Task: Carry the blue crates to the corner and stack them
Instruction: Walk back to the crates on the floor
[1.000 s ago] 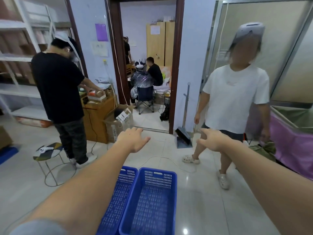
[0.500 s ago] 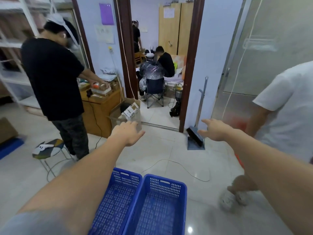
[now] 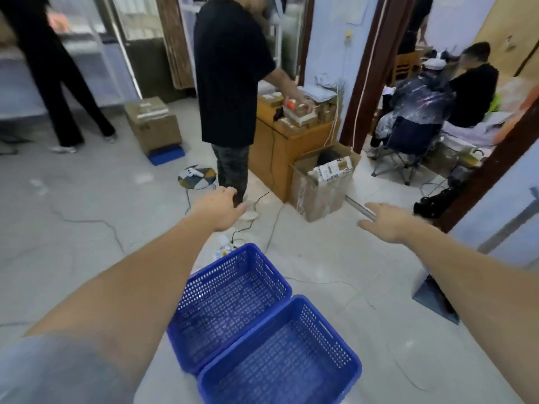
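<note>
Since the earlier frame my view has swung left, the person in white has dropped out of sight and the two blue crates [image 3: 262,330] sit side by side on the floor, angled below my arms. My left hand [image 3: 217,209] and right hand [image 3: 386,223] reach forward with grip slack and empty, so I'd bend and take both rims squarely. A floor cable [image 3: 271,228], stool [image 3: 197,177] and cardboard box [image 3: 320,182] crowd the way ahead.

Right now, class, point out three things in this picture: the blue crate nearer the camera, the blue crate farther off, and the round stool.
Nearer blue crate [image 3: 280,365]: head view, perforated floor.
Farther blue crate [image 3: 230,301]: head view, perforated floor.
Round stool [image 3: 197,178]: head view, patterned seat.
</note>
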